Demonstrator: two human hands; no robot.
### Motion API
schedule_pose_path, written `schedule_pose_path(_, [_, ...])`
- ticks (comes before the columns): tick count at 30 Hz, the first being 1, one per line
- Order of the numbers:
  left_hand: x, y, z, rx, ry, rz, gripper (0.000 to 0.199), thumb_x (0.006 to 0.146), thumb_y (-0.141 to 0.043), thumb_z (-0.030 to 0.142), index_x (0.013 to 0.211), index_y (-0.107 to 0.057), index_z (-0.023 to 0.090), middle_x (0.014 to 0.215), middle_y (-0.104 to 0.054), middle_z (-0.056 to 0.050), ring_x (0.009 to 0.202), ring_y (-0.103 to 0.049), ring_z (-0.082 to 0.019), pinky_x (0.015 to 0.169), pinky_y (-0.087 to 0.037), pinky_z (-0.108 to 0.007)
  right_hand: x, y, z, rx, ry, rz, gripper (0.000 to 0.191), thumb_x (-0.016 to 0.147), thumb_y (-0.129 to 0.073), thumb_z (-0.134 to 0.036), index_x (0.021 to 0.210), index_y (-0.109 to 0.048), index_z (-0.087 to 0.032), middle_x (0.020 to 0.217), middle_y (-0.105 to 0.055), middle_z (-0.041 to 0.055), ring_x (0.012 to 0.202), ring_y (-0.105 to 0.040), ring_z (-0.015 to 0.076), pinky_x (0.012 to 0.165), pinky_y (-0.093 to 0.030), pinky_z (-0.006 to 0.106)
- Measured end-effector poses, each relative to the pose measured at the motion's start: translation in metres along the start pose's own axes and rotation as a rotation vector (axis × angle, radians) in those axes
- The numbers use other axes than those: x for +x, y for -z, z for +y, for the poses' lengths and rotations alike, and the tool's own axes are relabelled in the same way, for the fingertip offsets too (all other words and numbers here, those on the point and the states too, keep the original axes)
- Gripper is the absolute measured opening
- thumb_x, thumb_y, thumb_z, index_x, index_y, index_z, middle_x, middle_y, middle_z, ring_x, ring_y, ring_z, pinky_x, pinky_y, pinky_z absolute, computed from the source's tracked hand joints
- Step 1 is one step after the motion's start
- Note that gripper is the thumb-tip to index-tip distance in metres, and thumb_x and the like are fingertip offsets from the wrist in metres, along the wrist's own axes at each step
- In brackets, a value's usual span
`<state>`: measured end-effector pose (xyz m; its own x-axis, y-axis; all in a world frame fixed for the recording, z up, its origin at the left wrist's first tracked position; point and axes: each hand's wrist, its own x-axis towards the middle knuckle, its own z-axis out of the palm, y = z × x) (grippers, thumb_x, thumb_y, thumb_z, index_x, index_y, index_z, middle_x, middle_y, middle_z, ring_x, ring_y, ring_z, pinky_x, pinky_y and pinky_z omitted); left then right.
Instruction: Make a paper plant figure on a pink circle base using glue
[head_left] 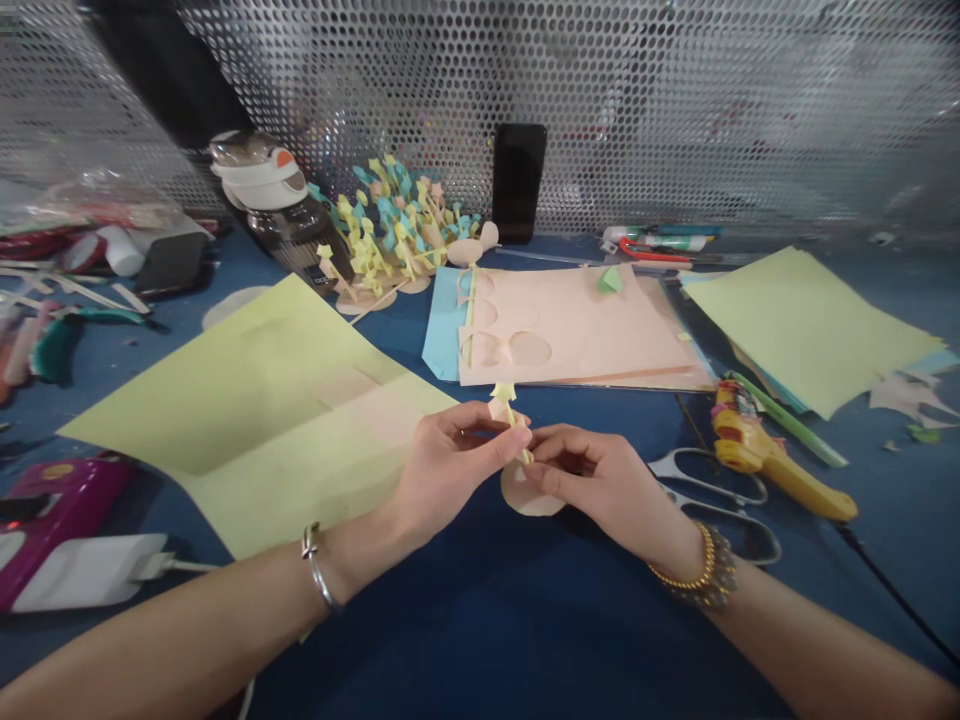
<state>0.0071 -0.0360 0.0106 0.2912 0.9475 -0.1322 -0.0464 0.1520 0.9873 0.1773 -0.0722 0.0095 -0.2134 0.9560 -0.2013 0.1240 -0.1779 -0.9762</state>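
Observation:
Between my hands is a small paper flower stem (512, 415) with a pale yellow top, standing over a round paper disc (529, 495). My left hand (461, 455) pinches the stem between thumb and fingers. My right hand (592, 475) closes its thumb and fingers on the disc's upper edge, by the stem's foot. Whether stem and disc are joined is hidden by the fingertips. Similar yellow, blue and pink paper flowers (397, 220) stand on round bases at the back, left of centre.
A yellow paper sheet (247, 420) lies left, and pink paper (577, 330) with cut-out circles lies ahead. On the right are scissors (712, 475), a yellow glue gun (780, 470) and stacked yellow paper (817, 325). A bottle (285, 215) and an upright phone (519, 180) stand behind.

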Motion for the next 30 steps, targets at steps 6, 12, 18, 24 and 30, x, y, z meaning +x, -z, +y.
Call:
schedule_pose_path(6, [-0.0009,-0.0001,-0.002,-0.006,0.002,0.029,0.013,0.072,-0.075,0.03,0.071,-0.07,0.018,0.072,-0.07,0.0,0.067,-0.064,-0.011,0.062,-0.053,-0.021,-0.0003,-0.0006,0.0003,-0.027,0.013,0.014,0.011,0.078,-0.067,-0.031,0.076,-0.067,-0.02,0.104,-0.066,0.0051,0.08,-0.064,0.0157,0.062,-0.056,0.028])
schedule_pose_path(12, [-0.0002,0.0009,-0.0017,-0.005,-0.042,0.007,0.012,0.074,-0.074,0.031,0.078,-0.072,0.02,0.093,-0.072,-0.001,0.08,-0.066,-0.013,0.069,-0.054,-0.021,0.0005,0.0007,0.0003,0.011,-0.008,0.002,0.011,0.077,-0.069,-0.029,0.076,-0.068,-0.019,0.101,-0.066,0.0055,0.08,-0.064,0.0153,0.06,-0.057,0.025])
schedule_pose_path(18, [0.0007,0.0032,-0.0082,-0.031,-0.134,0.057,0.016,0.083,-0.066,0.034,0.083,-0.075,0.021,0.083,-0.074,-0.001,0.075,-0.063,-0.012,0.069,-0.051,-0.021,0.0014,0.0011,0.0033,0.091,-0.039,0.015,0.011,0.076,-0.071,-0.029,0.077,-0.069,-0.018,0.106,-0.066,0.006,0.082,-0.067,0.0157,0.059,-0.058,0.024])
schedule_pose_path(24, [0.0002,0.0027,-0.0062,-0.001,-0.075,-0.01,0.021,0.08,-0.068,0.034,0.095,-0.074,0.021,0.094,-0.075,-0.003,0.086,-0.066,-0.016,0.073,-0.053,-0.024,0.0017,0.0029,0.0039,0.184,-0.041,0.017,0.012,0.077,-0.072,-0.03,0.081,-0.07,-0.018,0.104,-0.067,0.0052,0.078,-0.067,0.0147,0.056,-0.059,0.022])
schedule_pose_path(30, [-0.0011,0.0002,-0.0049,0.072,-0.055,-0.036,0.013,0.077,-0.071,0.028,0.085,-0.075,0.019,0.088,-0.074,-0.003,0.079,-0.068,-0.015,0.07,-0.055,-0.024,0.0023,0.005,0.0029,0.17,0.004,0.056,0.018,0.078,-0.071,-0.033,0.09,-0.072,-0.019,0.108,-0.067,0.0063,0.085,-0.068,0.0175,0.057,-0.061,0.022])
